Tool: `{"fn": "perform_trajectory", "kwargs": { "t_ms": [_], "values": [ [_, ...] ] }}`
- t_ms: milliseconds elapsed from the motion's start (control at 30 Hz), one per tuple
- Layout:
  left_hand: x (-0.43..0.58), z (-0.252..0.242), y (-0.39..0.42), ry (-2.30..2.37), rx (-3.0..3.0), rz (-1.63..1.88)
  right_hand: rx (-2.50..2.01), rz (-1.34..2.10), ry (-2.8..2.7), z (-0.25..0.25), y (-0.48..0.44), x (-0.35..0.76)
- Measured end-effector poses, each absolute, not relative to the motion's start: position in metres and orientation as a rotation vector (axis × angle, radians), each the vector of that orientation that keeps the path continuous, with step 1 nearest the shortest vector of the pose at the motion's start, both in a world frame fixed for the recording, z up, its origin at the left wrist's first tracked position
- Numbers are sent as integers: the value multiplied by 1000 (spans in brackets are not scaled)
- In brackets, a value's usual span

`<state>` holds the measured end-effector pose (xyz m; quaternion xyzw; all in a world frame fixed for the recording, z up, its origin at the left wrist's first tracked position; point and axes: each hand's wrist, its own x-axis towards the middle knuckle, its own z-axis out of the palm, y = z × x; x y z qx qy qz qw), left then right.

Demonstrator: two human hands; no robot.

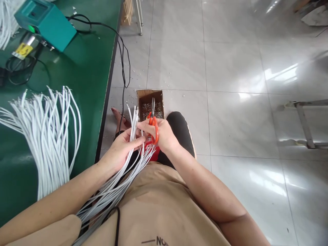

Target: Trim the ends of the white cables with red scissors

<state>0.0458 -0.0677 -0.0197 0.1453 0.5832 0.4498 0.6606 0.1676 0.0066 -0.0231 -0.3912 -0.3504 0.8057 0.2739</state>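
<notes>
The left hand (120,148) pinches a bundle of white wires (133,129) beside the desk (89,71); the right hand's (165,135) grip is closed around orange-handled scissors (156,129). The wires are presumably light, springy and smooth, best held just below their free ends.

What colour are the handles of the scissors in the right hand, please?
The scissors' handles are orange-red, best seen in the head view.

free room over floor (230,119) at right; carton (149,93) ahead, table (87,78) and cables (122,66) at left
</notes>
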Motion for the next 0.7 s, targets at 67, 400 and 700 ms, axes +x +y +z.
{"fn": "perform_trajectory", "kwargs": {
  "t_ms": [67,400,700],
  "values": [
    [45,-22,-67,1304,322,1031,-1086,2179,-938,-25,1,167],
    [35,-16,-64,1507,529,1024,-1224,2000,-1164,-32,-1,172],
    [28,-7,-61,1631,781,980,-1386,1151,-2286,-49,3,194]
  ]
}}
